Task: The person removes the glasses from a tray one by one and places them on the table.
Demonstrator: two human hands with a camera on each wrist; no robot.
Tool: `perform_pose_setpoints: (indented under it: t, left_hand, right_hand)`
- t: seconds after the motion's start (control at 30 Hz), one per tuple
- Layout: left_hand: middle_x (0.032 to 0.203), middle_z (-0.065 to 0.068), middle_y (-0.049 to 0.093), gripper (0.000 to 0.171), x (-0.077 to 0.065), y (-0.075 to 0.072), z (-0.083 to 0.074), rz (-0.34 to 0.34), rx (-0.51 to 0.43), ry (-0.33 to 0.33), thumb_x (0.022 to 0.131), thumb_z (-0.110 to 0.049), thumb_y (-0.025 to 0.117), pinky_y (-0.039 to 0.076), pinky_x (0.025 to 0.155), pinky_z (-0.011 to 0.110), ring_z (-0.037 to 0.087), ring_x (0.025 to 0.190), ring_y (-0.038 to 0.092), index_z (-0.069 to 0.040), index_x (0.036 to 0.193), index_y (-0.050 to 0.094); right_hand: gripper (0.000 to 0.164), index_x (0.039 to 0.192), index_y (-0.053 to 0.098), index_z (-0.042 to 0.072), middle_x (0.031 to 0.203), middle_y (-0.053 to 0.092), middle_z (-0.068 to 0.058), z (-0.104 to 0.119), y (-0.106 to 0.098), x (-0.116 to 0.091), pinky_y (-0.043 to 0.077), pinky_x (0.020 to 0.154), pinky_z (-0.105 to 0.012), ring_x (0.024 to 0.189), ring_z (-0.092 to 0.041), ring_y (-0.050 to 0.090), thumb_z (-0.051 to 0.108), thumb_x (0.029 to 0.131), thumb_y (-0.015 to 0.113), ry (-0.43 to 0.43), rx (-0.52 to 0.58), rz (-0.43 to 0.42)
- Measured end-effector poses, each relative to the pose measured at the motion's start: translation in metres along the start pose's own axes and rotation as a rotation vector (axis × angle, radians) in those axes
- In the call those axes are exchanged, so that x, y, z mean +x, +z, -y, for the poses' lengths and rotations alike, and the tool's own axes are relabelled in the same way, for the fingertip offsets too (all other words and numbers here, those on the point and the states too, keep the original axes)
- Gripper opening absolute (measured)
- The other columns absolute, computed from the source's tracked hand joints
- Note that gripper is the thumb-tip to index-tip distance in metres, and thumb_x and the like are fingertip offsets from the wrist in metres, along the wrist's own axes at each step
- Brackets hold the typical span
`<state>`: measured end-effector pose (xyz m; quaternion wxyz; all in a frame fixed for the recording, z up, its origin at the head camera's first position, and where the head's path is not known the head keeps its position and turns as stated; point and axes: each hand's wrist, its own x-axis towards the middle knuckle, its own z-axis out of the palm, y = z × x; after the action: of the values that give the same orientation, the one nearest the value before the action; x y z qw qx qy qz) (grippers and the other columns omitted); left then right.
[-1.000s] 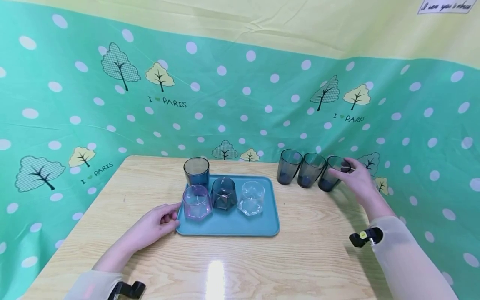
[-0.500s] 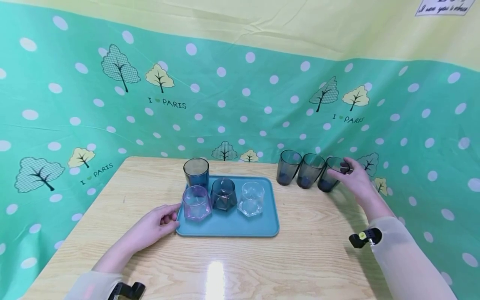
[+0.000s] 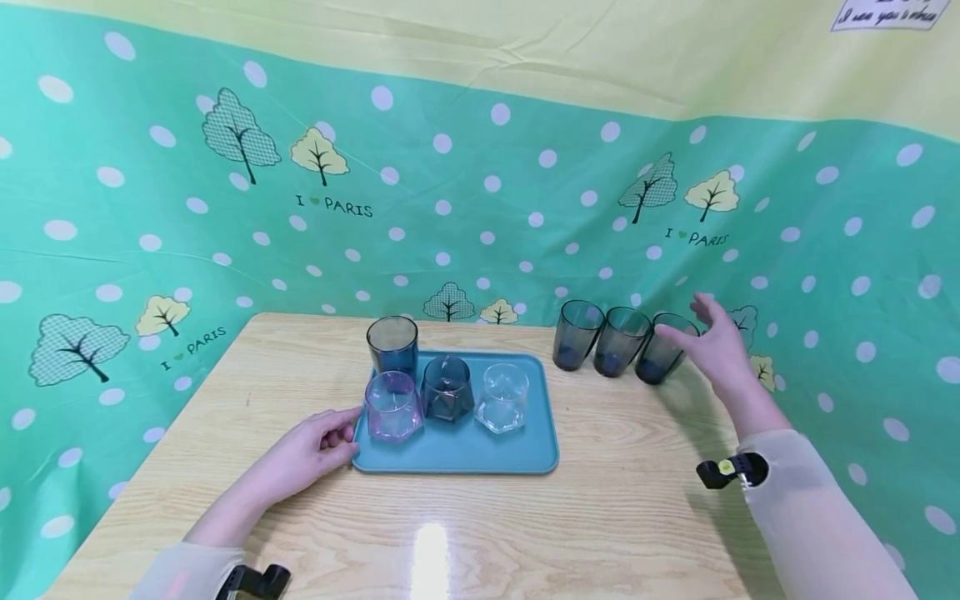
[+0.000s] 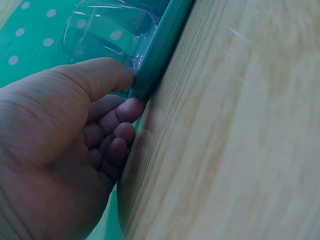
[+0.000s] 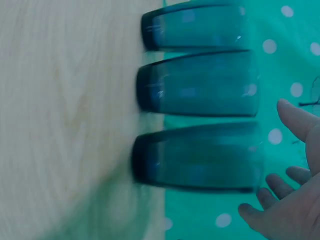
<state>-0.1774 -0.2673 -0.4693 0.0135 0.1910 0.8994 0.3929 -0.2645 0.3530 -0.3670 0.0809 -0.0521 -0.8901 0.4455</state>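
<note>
My left hand (image 3: 311, 450) holds the left edge of a blue tray (image 3: 480, 457), thumb at the rim and the other fingers curled beside it. On the tray stand a pink-tinted glass (image 3: 393, 425), a dark grey faceted glass (image 3: 447, 400) and a clear glass (image 3: 502, 408). A tall smoky tumbler (image 3: 393, 342) stands at its back left corner, partly behind the pink one. At the right my right hand (image 3: 723, 354) is spread with nothing in it, close to the rim of the rightmost dark tumbler (image 5: 200, 159). Two matching tumblers, a middle one (image 5: 200, 85) and a far one (image 5: 200, 27), complete that upright row.
The wooden table (image 3: 600, 500) carries everything. Behind it and along both sides hangs a green polka-dot cloth (image 3: 480, 183), close behind the tumbler row. Bare wood lies between the tray and the row, and in front of the tray.
My right hand has let go of the rightmost tumbler's rim; its fingers have opened and lifted slightly. The tumbler stays in the row. My left hand and the tray have not moved.
</note>
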Motion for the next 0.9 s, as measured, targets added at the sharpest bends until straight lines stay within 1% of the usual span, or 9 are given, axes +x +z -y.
perform_pose_setpoints:
  t: [0.1,0.23,0.43,0.67,0.8,0.9]
  left_hand:
    - [0.1,-0.003,0.061,0.06,0.0,-0.001,0.0,0.003,0.0,-0.003,0.1,-0.009,0.081,0.05,0.076,0.026,0.012,0.091,0.055,0.011,0.151,0.059]
    - [0.1,-0.003,0.061,0.06,0.0,-0.001,-0.001,0.005,0.001,-0.003,0.1,-0.009,0.08,0.05,0.077,0.026,0.012,0.091,0.055,0.011,0.152,0.058]
    - [0.1,-0.003,0.062,0.06,0.0,-0.001,-0.002,0.009,-0.005,-0.002,0.1,-0.009,0.08,0.051,0.077,0.026,0.012,0.091,0.055,0.011,0.152,0.058]
    - [0.101,-0.004,0.061,0.059,0.0,-0.001,-0.001,0.01,-0.001,-0.003,0.1,-0.01,0.08,0.051,0.078,0.026,0.012,0.092,0.055,0.011,0.152,0.058]
    - [0.101,-0.004,0.061,0.059,0.0,-0.001,-0.001,0.008,0.005,0.0,0.1,-0.009,0.08,0.051,0.078,0.026,0.012,0.092,0.055,0.011,0.152,0.058]
    - [0.101,-0.004,0.061,0.059,0.0,-0.001,-0.002,0.009,0.0,0.004,0.1,-0.009,0.08,0.051,0.078,0.026,0.011,0.092,0.055,0.011,0.152,0.058]
  right_hand:
    - [0.116,0.179,0.005,0.021,0.183,0.013,-0.014,0.011,0.001,-0.002,0.027,0.124,-0.071,0.164,-0.049,0.015,0.058,0.099,0.079,-0.027,0.006,-0.007]
    - [0.117,0.179,0.007,0.026,0.183,0.014,-0.008,0.03,0.006,-0.005,0.025,0.127,-0.068,0.165,-0.047,0.014,0.057,0.096,0.084,-0.059,0.041,-0.015]
    - [0.118,0.179,0.011,0.027,0.182,0.02,-0.005,0.061,0.018,-0.009,0.023,0.13,-0.06,0.165,-0.042,0.018,0.055,0.093,0.087,-0.114,0.084,-0.002]
    - [0.113,0.179,0.016,0.027,0.179,0.029,-0.002,0.094,0.041,-0.017,0.026,0.131,-0.052,0.164,-0.035,0.026,0.047,0.095,0.089,-0.172,0.143,0.042]
    - [0.107,0.178,0.019,0.023,0.178,0.032,-0.005,0.111,0.058,-0.019,0.025,0.131,-0.048,0.164,-0.03,0.028,0.038,0.098,0.088,-0.228,0.168,0.079]
    - [0.101,0.178,0.023,0.023,0.176,0.036,-0.005,0.122,0.071,-0.02,0.027,0.131,-0.046,0.163,-0.026,0.031,0.033,0.099,0.087,-0.255,0.191,0.104]
